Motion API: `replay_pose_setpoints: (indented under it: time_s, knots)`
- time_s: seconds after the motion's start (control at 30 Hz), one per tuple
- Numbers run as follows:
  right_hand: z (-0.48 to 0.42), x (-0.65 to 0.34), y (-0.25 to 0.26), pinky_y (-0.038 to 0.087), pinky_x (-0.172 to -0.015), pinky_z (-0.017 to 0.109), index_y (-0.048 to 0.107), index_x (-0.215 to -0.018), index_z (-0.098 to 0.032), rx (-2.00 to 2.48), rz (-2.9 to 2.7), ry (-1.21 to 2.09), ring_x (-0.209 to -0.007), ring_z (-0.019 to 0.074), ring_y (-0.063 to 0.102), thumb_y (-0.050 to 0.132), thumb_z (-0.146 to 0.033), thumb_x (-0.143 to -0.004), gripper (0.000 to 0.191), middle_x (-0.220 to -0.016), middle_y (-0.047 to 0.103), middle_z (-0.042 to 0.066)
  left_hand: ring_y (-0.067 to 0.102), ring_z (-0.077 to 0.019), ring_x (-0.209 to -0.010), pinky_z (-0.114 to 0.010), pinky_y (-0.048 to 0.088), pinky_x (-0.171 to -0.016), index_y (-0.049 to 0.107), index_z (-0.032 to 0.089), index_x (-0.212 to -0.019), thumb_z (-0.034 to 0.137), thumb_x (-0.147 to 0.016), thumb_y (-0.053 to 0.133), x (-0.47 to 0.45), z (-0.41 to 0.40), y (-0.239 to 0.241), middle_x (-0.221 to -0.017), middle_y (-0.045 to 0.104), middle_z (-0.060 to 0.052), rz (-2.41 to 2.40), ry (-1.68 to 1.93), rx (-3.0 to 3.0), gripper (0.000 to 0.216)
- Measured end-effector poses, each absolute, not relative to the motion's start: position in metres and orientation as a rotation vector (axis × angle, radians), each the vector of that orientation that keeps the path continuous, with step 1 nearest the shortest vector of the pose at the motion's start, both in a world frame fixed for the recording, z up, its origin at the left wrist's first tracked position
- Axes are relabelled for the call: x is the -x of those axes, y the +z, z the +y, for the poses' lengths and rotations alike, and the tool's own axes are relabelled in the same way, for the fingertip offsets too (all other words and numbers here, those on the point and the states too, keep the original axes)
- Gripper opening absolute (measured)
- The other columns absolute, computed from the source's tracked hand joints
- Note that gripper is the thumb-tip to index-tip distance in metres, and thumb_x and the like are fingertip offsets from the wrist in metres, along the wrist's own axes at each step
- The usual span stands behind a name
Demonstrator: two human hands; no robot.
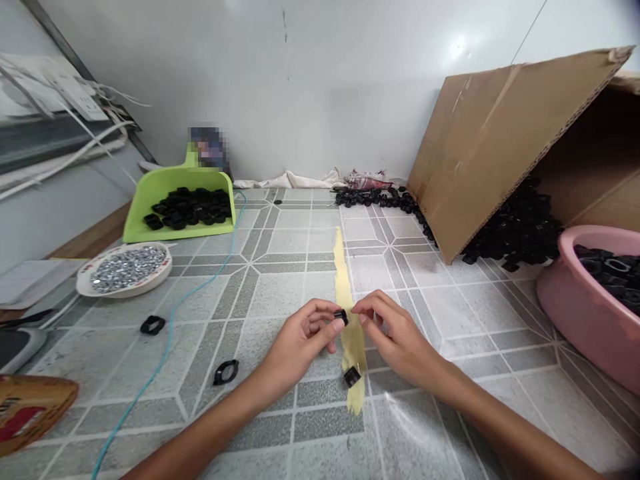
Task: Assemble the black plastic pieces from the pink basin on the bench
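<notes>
My left hand pinches a small black plastic ring between thumb and fingertips, above a yellow strip on the tabletop. Just right of that ring is my right hand, thumb and index drawn together in a pinch. Whatever may be between those fingertips is too small to make out. Below the hands, a black plastic piece lies on the yellow strip. Two more black rings rest to the left, one near my left forearm and another farther out.
A green dustpan holds black pieces. In front of it stands a white dish of small shiny metal parts. A blue cord crosses the left side. At right are a tilted cardboard box spilling black pieces and a pink basin.
</notes>
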State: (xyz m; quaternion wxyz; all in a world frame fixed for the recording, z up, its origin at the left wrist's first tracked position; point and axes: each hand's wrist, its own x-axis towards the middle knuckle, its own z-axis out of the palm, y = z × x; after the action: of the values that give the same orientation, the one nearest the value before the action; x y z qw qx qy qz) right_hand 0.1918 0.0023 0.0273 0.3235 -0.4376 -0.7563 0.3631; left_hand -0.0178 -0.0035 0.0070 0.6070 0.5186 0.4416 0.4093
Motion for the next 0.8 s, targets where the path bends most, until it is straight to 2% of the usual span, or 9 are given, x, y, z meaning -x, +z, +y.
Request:
replay_pose_setpoints:
  time_s: [0.07, 0.13, 0.2, 0.27, 0.33, 0.43, 0.5, 0.63, 0.8]
  knots:
    - [-0.007, -0.195, 0.040, 0.047, -0.077, 0.031, 0.062, -0.108, -0.025, 1.141, -2.191, 1.062, -0.087, 0.0184, 0.059, 0.055, -0.038, -0.100, 0.016, -0.102, 0.062, 0.003, 0.059, -0.0115, -0.061, -0.026, 0.044, -0.064, 0.061, 0.019, -0.107, 0.044, -0.088, 0.071, 0.018, -0.003, 0.007, -0.083, 0.065, 0.001, 1.052, 0.980, -1.173, 0.033]
    - [-0.017, -0.195, 0.048, 0.048, -0.076, 0.031, 0.060, -0.116, -0.028, 1.125, -2.379, 1.117, -0.090, 0.0202, 0.060, 0.067, -0.050, -0.091, 0.034, -0.107, 0.061, 0.003, 0.057, -0.0110, -0.058, -0.025, 0.043, -0.062, 0.060, 0.019, -0.107, 0.044, -0.089, 0.069, 0.018, -0.002, 0.007, -0.079, 0.066, 0.001, 1.083, 1.013, -1.134, 0.032]
    - [-0.026, -0.190, 0.046, 0.049, -0.079, 0.033, 0.058, -0.122, -0.028, 1.074, -2.519, 1.035, -0.096, 0.0233, 0.059, 0.073, -0.052, -0.086, 0.046, -0.111, 0.059, 0.004, 0.057, -0.0111, -0.058, -0.026, 0.044, -0.064, 0.060, 0.019, -0.106, 0.044, -0.089, 0.068, 0.018, -0.002, 0.007, -0.078, 0.067, 0.001, 1.094, 1.036, -1.100, 0.031]
    - [-0.032, -0.182, 0.037, 0.049, -0.083, 0.036, 0.058, -0.123, -0.025, 0.978, -2.606, 0.915, -0.100, 0.0251, 0.057, 0.071, -0.046, -0.090, 0.042, -0.110, 0.059, 0.006, 0.058, -0.0116, -0.059, -0.027, 0.046, -0.068, 0.059, 0.019, -0.104, 0.044, -0.089, 0.068, 0.017, -0.001, 0.008, -0.076, 0.067, 0.001, 1.094, 1.057, -1.081, 0.030]
    - [-0.034, -0.173, 0.025, 0.048, -0.086, 0.037, 0.062, -0.118, -0.023, 0.880, -2.655, 0.814, -0.099, 0.0245, 0.056, 0.065, -0.036, -0.096, 0.026, -0.107, 0.060, 0.007, 0.057, -0.0115, -0.059, -0.027, 0.047, -0.070, 0.059, 0.019, -0.103, 0.043, -0.090, 0.068, 0.015, -0.001, 0.008, -0.072, 0.066, 0.002, 1.103, 1.072, -1.074, 0.029]
    - [-0.032, -0.165, 0.016, 0.048, -0.088, 0.038, 0.067, -0.105, -0.021, 0.819, -2.640, 0.744, -0.097, 0.0229, 0.055, 0.056, -0.028, -0.101, 0.014, -0.104, 0.061, 0.007, 0.055, -0.0109, -0.056, -0.025, 0.045, -0.064, 0.059, 0.019, -0.102, 0.043, -0.090, 0.067, 0.012, -0.002, 0.009, -0.065, 0.063, 0.004, 1.111, 1.080, -1.070, 0.028]
    - [-0.032, -0.162, 0.018, 0.047, -0.090, 0.038, 0.066, -0.108, -0.019, 0.803, -2.598, 0.770, -0.099, 0.0230, 0.055, 0.056, -0.028, -0.100, 0.016, -0.105, 0.061, 0.008, 0.055, -0.0105, -0.055, -0.024, 0.045, -0.062, 0.058, 0.019, -0.101, 0.043, -0.090, 0.067, 0.010, -0.002, 0.009, -0.067, 0.064, 0.004, 1.113, 1.097, -1.055, 0.028]
    - [-0.042, -0.154, 0.025, 0.047, -0.095, 0.038, 0.059, -0.131, -0.020, 0.703, -2.598, 0.842, -0.105, 0.0240, 0.054, 0.058, -0.036, -0.099, 0.036, -0.118, 0.059, 0.011, 0.054, -0.0077, -0.055, -0.022, 0.043, -0.058, 0.058, 0.019, -0.099, 0.044, -0.091, 0.067, 0.009, -0.002, 0.005, -0.083, 0.069, 0.000, 1.121, 1.171, -1.008, 0.027]
    - [-0.056, -0.141, 0.019, 0.044, -0.097, 0.041, 0.054, -0.137, -0.028, 0.518, -2.751, 0.657, -0.112, 0.0266, 0.052, 0.054, -0.049, -0.100, 0.043, -0.132, 0.057, 0.009, 0.054, -0.0070, -0.056, -0.021, 0.041, -0.058, 0.058, 0.019, -0.096, 0.046, -0.091, 0.067, 0.009, -0.001, 0.004, -0.089, 0.070, -0.002, 1.131, 1.225, -0.948, 0.029]
